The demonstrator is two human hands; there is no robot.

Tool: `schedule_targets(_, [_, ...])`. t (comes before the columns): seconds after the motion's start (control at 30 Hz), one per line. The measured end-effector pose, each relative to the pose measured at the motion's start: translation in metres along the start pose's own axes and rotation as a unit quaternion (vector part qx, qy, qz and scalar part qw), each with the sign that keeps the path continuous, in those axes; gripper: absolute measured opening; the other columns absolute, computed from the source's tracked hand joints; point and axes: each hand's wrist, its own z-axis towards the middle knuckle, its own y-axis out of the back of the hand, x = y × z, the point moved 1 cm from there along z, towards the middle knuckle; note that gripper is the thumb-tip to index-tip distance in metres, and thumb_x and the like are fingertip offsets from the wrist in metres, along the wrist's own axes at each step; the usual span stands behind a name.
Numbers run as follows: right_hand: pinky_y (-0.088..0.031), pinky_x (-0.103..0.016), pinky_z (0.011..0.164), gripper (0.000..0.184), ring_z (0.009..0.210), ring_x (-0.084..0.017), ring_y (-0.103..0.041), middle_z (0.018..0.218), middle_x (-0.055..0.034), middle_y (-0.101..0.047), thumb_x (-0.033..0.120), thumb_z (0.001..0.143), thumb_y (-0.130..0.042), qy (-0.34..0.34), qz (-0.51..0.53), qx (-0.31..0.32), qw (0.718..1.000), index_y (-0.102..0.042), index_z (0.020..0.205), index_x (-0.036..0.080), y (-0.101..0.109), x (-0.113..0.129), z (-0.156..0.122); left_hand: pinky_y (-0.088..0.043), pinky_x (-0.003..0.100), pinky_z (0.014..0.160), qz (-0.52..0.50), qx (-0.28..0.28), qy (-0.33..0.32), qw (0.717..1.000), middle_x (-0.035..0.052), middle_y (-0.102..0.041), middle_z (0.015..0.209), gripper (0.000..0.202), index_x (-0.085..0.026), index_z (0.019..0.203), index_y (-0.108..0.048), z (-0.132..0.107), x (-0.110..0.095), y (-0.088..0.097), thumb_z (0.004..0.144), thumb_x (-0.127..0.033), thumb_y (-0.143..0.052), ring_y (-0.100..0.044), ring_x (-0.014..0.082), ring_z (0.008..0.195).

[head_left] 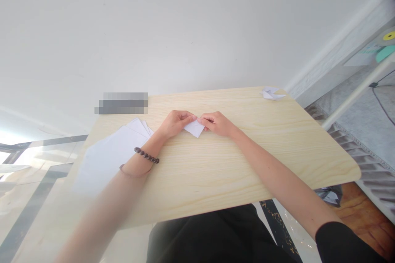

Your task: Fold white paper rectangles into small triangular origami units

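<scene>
A small folded piece of white paper is pinched between my two hands above the middle of the table. My left hand grips its left side, thumb on top and fingers behind. On the right side, my right hand holds it the same way, the two thumbs almost meeting at the upper edge. One corner of the paper points down toward me. The fingers behind the paper are partly hidden. Dark beads and a thin band circle my left wrist.
Several loose white sheets lie on the left of the wooden table, partly under my left forearm. A folded paper shape sits at the far right corner. A blurred-out dark patch covers the far left corner. A white wall stands behind.
</scene>
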Motion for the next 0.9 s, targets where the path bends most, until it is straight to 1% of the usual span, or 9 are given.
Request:
schedule_targets(0.1, [-0.028, -0.021, 0.048, 0.037, 0.048, -0.007, -0.038, 0.056, 0.0015, -0.052, 0.043, 0.083, -0.040, 0.000, 0.008, -0.011, 1.000, -0.049, 0.060, 0.015, -0.0001, -0.0006, 0.0003, -0.042, 0.024, 0.061, -0.017, 0.011, 0.008, 1.000, 0.0070, -0.065, 0.081, 0.042, -0.012, 0.087, -0.063, -0.0005, -0.0022, -0.0015, 0.075, -0.051, -0.053, -0.057, 0.0158, 0.072])
schedule_targets(0.27, [-0.029, -0.022, 0.048, 0.036, 0.048, -0.007, -0.039, 0.056, 0.0013, -0.051, 0.043, 0.082, -0.041, -0.008, 0.019, -0.022, 1.000, -0.051, 0.063, 0.015, -0.0001, -0.0024, 0.0006, -0.043, 0.026, 0.067, -0.022, 0.033, -0.004, 0.999, 0.0078, -0.065, 0.089, 0.041, -0.012, 0.092, -0.061, -0.0001, -0.0036, -0.0019, 0.074, -0.048, -0.057, -0.058, 0.0173, 0.079])
schedule_targets(0.43, [-0.031, -0.022, 0.049, 0.037, 0.049, -0.008, -0.041, 0.055, 0.0013, -0.051, 0.044, 0.083, -0.041, -0.013, 0.025, -0.040, 0.999, -0.049, 0.061, 0.016, 0.0003, -0.0028, 0.0004, -0.043, 0.026, 0.069, -0.019, 0.031, -0.012, 0.999, 0.0072, -0.064, 0.093, 0.040, -0.013, 0.095, -0.061, 0.0002, -0.0036, -0.0020, 0.076, -0.047, -0.055, -0.058, 0.0175, 0.082])
schedule_targets(0.5, [-0.030, -0.022, 0.049, 0.038, 0.049, -0.008, -0.040, 0.054, 0.0018, -0.049, 0.045, 0.082, -0.041, -0.014, 0.022, -0.055, 0.998, -0.047, 0.059, 0.016, 0.0005, -0.0026, 0.0004, -0.043, 0.024, 0.066, -0.005, 0.021, -0.007, 1.000, 0.0058, -0.065, 0.088, 0.040, -0.013, 0.092, -0.063, -0.0001, -0.0036, -0.0018, 0.077, -0.048, -0.052, -0.057, 0.0169, 0.078])
schedule_targets(0.6, [-0.027, -0.022, 0.047, 0.042, 0.047, -0.007, -0.035, 0.050, 0.0031, -0.042, 0.049, 0.081, -0.042, -0.019, 0.015, -0.081, 0.996, -0.043, 0.055, 0.016, 0.0009, -0.0023, 0.0006, -0.040, 0.023, 0.057, 0.027, 0.006, -0.002, 1.000, 0.0030, -0.063, 0.072, 0.042, -0.012, 0.081, -0.065, -0.0004, -0.0037, -0.0003, 0.077, -0.052, -0.050, -0.055, 0.0153, 0.068])
schedule_targets(0.7, [-0.026, -0.022, 0.047, 0.043, 0.047, -0.007, -0.032, 0.049, 0.0037, -0.038, 0.049, 0.081, -0.042, -0.010, 0.006, -0.083, 0.996, -0.040, 0.053, 0.017, 0.0014, -0.0019, 0.0009, -0.037, 0.022, 0.052, 0.037, 0.003, -0.009, 0.999, 0.0008, -0.058, 0.061, 0.045, -0.012, 0.073, -0.066, -0.0003, -0.0038, 0.0020, 0.076, -0.053, -0.049, -0.051, 0.0135, 0.061])
schedule_targets(0.8, [-0.026, -0.023, 0.048, 0.042, 0.048, -0.007, -0.032, 0.049, 0.0036, -0.038, 0.047, 0.082, -0.041, 0.008, -0.002, -0.071, 0.997, -0.040, 0.052, 0.017, 0.0022, -0.0012, 0.0011, -0.035, 0.021, 0.050, 0.036, 0.007, -0.012, 0.999, -0.0001, -0.056, 0.058, 0.046, -0.012, 0.070, -0.066, 0.0001, -0.0031, 0.0035, 0.075, -0.054, -0.049, -0.049, 0.0119, 0.057])
schedule_targets(0.9, [-0.026, -0.023, 0.048, 0.042, 0.048, -0.007, -0.032, 0.049, 0.0036, -0.038, 0.047, 0.082, -0.041, 0.009, -0.004, -0.073, 0.997, -0.040, 0.053, 0.017, 0.0028, -0.0009, 0.0011, -0.035, 0.021, 0.052, 0.031, 0.010, -0.008, 0.999, 0.0000, -0.057, 0.061, 0.046, -0.012, 0.073, -0.066, 0.0007, -0.0013, 0.0033, 0.076, -0.055, -0.049, -0.048, 0.0113, 0.058])
